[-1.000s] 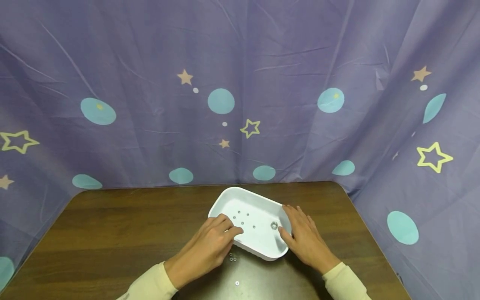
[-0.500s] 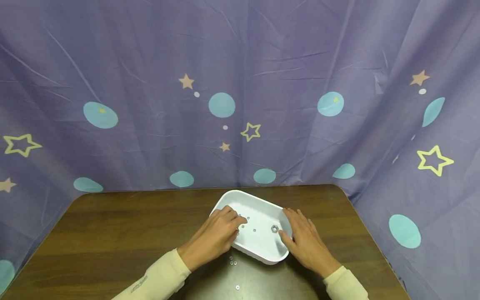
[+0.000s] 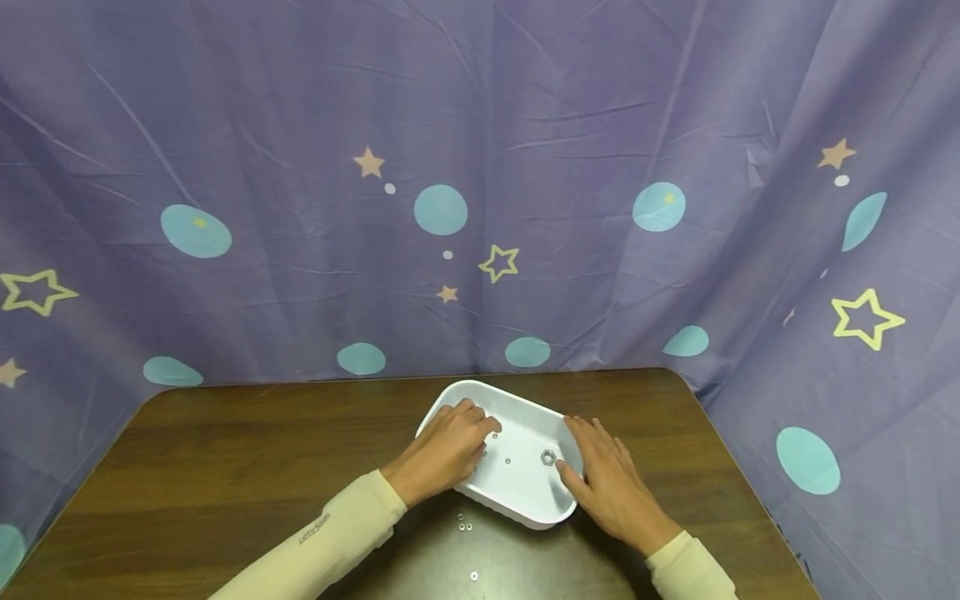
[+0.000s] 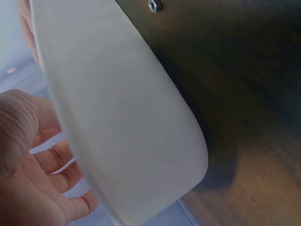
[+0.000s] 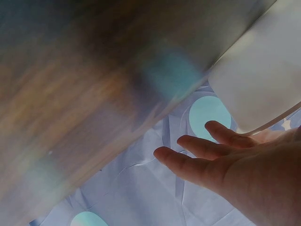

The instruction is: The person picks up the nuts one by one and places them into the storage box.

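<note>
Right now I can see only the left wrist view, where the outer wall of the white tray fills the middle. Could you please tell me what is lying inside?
Observer: The head view shows one large nut in the white tray, near the right hand, and a few small metal pieces nearer the left hand.

Operator: Thank you. At the edge of my view I see one nut on the table. Are there others?

Observer: Yes. In the head view at least four small ring-like pieces lie there: three grouped pieces close to the tray, and a single piece nearer to the person.
</note>
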The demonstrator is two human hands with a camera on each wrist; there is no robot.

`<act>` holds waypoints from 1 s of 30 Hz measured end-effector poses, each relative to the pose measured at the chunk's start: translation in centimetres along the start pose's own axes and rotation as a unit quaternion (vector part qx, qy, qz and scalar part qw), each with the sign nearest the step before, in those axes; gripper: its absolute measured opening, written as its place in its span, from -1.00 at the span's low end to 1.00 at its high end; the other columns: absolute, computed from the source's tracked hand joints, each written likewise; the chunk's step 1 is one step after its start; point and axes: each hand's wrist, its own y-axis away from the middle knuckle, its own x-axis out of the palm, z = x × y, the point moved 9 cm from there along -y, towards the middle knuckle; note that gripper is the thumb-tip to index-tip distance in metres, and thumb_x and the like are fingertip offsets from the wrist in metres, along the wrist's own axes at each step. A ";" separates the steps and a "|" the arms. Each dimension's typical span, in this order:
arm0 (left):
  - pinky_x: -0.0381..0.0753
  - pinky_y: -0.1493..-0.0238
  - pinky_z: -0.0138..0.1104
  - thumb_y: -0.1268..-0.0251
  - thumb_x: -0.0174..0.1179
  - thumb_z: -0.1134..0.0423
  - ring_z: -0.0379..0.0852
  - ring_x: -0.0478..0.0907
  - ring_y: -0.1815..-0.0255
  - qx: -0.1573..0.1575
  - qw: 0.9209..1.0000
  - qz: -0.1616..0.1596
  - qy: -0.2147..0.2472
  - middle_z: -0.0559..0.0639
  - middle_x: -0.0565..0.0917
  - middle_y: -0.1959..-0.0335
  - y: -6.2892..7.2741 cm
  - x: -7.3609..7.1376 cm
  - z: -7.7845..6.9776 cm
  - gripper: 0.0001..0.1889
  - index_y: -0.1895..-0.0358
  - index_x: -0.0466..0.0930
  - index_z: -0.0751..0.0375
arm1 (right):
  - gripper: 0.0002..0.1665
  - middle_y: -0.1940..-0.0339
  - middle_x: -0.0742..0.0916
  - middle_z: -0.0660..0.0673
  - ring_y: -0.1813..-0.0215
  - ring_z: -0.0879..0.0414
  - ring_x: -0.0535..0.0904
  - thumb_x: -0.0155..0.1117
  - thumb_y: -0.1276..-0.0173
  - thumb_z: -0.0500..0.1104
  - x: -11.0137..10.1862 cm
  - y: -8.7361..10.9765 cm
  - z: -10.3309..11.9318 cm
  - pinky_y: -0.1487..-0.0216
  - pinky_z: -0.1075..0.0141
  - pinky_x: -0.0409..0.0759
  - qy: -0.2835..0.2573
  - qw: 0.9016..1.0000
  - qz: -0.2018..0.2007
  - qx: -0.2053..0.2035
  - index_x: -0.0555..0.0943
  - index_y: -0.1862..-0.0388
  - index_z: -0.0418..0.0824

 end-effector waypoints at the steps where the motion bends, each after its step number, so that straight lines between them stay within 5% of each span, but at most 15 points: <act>1: 0.64 0.22 -0.16 -0.17 0.51 0.40 -0.04 0.63 0.17 -0.002 1.000 0.008 -0.001 -0.06 0.77 0.26 -0.2 0.3 0.1 -0.75 0.08 0.81 0.09 | -0.17 -0.61 0.54 -0.35 -0.65 -0.48 0.35 0.34 -0.60 0.06 0.0 0.0 0.0 -0.49 -0.53 0.29 0.001 1.000 -0.001 0.000 0.38 -0.70 -0.25; 17: 0.62 0.19 -0.05 -0.19 0.44 0.47 0.00 0.62 0.18 -0.059 0.991 0.121 0.019 -0.01 0.79 0.31 -1.4 4.4 2.4 -0.74 0.09 0.83 0.09 | -0.17 -0.61 0.55 -0.34 -0.64 -0.49 0.36 0.36 -0.59 0.05 -0.1 0.0 0.1 -0.47 -0.56 0.30 0.000 1.000 -0.001 0.000 0.39 -0.69 -0.25; 30: 0.57 0.25 -0.08 -0.23 0.44 0.43 -0.03 0.59 0.23 -0.058 0.988 0.139 0.024 -0.05 0.73 0.41 -1.3 5.8 2.7 -0.84 0.19 0.79 0.10 | -0.17 -0.60 0.55 -0.35 -0.63 -0.49 0.36 0.36 -0.59 0.06 -0.1 0.0 0.1 -0.47 -0.55 0.31 0.000 1.000 -0.005 -0.002 0.39 -0.69 -0.25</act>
